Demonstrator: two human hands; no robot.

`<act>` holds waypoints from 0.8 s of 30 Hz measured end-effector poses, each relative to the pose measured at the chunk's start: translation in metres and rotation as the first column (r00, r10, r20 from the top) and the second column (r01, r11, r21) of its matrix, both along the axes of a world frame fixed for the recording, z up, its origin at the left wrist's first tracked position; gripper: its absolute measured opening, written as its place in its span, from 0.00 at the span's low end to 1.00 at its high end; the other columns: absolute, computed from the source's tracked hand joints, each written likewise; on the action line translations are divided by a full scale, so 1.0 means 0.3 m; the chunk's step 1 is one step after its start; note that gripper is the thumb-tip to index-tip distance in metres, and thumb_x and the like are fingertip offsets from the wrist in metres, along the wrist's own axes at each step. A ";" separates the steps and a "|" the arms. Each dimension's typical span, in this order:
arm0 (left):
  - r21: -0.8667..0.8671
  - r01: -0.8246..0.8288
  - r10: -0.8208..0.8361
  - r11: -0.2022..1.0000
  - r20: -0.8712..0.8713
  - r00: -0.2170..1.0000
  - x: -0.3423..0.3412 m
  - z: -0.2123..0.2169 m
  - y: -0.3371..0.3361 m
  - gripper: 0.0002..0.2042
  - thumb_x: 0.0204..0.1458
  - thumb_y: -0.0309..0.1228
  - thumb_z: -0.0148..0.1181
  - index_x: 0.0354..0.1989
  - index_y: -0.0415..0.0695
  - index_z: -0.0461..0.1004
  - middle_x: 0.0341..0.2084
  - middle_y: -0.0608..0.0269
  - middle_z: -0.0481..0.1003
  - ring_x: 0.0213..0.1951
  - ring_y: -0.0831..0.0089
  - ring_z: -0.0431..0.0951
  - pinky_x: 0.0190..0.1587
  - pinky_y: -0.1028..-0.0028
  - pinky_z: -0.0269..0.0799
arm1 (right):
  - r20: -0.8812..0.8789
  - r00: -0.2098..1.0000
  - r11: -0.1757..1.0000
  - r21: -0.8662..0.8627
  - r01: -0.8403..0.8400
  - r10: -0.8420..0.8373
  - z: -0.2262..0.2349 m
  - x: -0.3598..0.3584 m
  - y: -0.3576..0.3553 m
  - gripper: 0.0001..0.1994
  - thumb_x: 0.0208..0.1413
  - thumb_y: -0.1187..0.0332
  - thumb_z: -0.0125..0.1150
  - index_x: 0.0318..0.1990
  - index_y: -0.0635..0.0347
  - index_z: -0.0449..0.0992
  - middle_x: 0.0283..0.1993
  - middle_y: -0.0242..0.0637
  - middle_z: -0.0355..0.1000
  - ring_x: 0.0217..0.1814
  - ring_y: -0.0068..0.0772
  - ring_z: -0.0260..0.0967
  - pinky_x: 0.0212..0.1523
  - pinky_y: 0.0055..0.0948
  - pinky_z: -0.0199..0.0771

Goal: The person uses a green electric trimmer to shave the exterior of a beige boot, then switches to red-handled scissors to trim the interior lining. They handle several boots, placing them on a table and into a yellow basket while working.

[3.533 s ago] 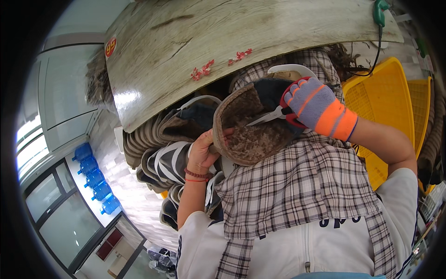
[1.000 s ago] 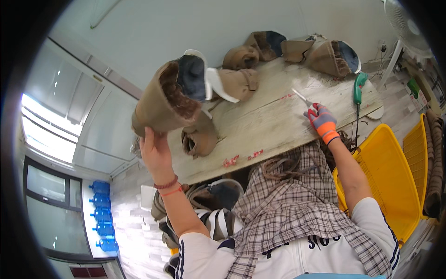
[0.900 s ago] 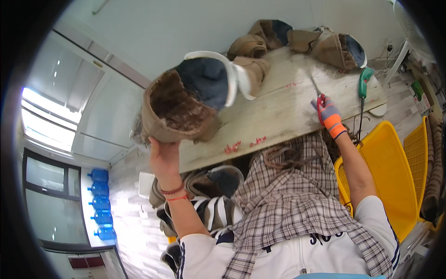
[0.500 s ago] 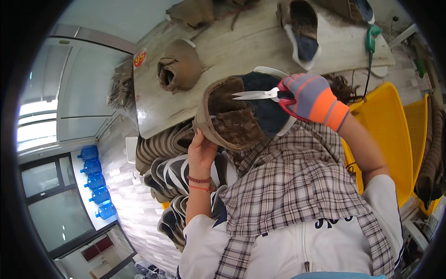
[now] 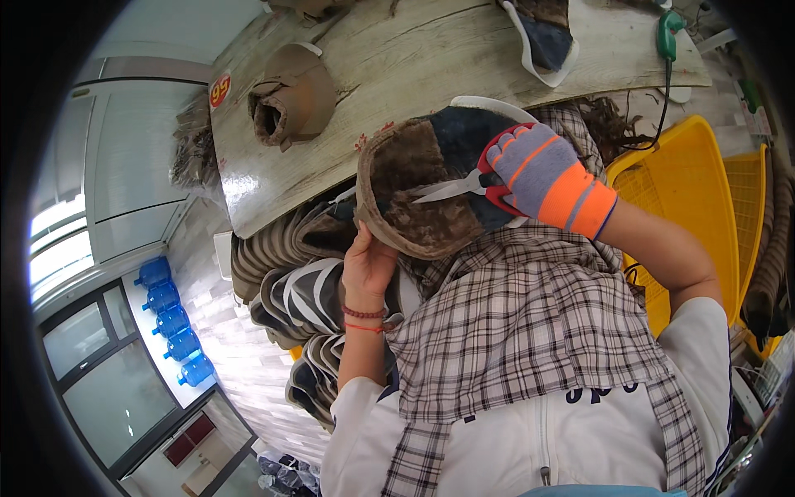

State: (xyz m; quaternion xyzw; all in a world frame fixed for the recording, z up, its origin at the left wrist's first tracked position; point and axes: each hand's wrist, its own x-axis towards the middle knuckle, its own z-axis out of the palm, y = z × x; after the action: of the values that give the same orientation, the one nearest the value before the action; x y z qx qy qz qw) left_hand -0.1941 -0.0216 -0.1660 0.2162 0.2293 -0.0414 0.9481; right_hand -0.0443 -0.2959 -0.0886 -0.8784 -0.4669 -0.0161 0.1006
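A brown fur-lined shoe upper with a dark blue inner part and a white edge is held up in front of my apron, its wide opening facing me. My bare left hand grips its lower left rim; most of the fingers are hidden behind it. In an orange-and-grey glove, my right hand is closed round the red handles of a pair of scissors. Their blades point left across the furry lining. Whether the tips touch the fur I cannot tell.
On the wooden-topped table stand a brown boot upper and a blue-and-white shoe piece. A green corded tool is at the right. Stacked uppers lie below the table; yellow baskets stand right.
The scissors have tilted, their tips moving down over the lower part of the lining. Both hands keep their hold. The view has shifted, so the table sits higher.
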 end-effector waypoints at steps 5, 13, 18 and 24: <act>-0.004 0.002 -0.001 1.000 0.020 1.000 0.003 -0.001 -0.010 0.18 0.53 0.30 0.56 0.53 0.46 0.67 0.51 0.64 0.69 0.55 0.65 0.66 0.60 0.60 0.58 | 0.009 0.999 0.999 -0.027 -0.033 0.033 -0.014 -0.011 0.028 0.14 0.42 0.54 0.62 0.31 0.54 0.74 0.26 0.35 0.69 0.30 0.35 0.68 0.29 0.31 0.66; 0.041 0.022 -0.022 0.999 0.002 1.000 0.021 0.040 -0.041 0.14 0.55 0.29 0.53 0.51 0.48 0.70 0.50 0.65 0.70 0.54 0.67 0.67 0.61 0.60 0.57 | 0.014 1.000 0.993 -0.117 0.000 0.002 -0.003 -0.012 0.038 0.15 0.43 0.53 0.61 0.31 0.54 0.73 0.26 0.35 0.69 0.30 0.34 0.68 0.29 0.31 0.65; 0.030 0.021 -0.021 0.999 0.009 1.000 0.022 0.034 -0.042 0.16 0.54 0.29 0.55 0.52 0.48 0.69 0.52 0.64 0.69 0.56 0.65 0.65 0.61 0.59 0.56 | -0.008 1.000 0.995 -0.103 -0.011 0.010 -0.012 -0.010 0.041 0.14 0.44 0.54 0.61 0.31 0.54 0.73 0.26 0.36 0.69 0.30 0.35 0.69 0.29 0.31 0.66; 0.044 0.030 -0.029 0.999 -0.019 0.999 0.025 0.039 -0.048 0.18 0.54 0.30 0.54 0.55 0.47 0.65 0.54 0.62 0.67 0.57 0.64 0.64 0.61 0.59 0.56 | -0.044 0.999 0.987 -0.160 0.012 -0.019 -0.021 -0.009 0.046 0.14 0.42 0.53 0.61 0.30 0.53 0.74 0.26 0.35 0.69 0.30 0.34 0.68 0.29 0.31 0.66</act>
State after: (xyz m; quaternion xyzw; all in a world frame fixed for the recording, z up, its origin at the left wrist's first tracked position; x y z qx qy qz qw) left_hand -0.1866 -0.0360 -0.1542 0.2400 0.2354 -0.0523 0.9403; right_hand -0.0470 -0.2820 -0.0948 -0.8874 -0.4573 0.0406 0.0405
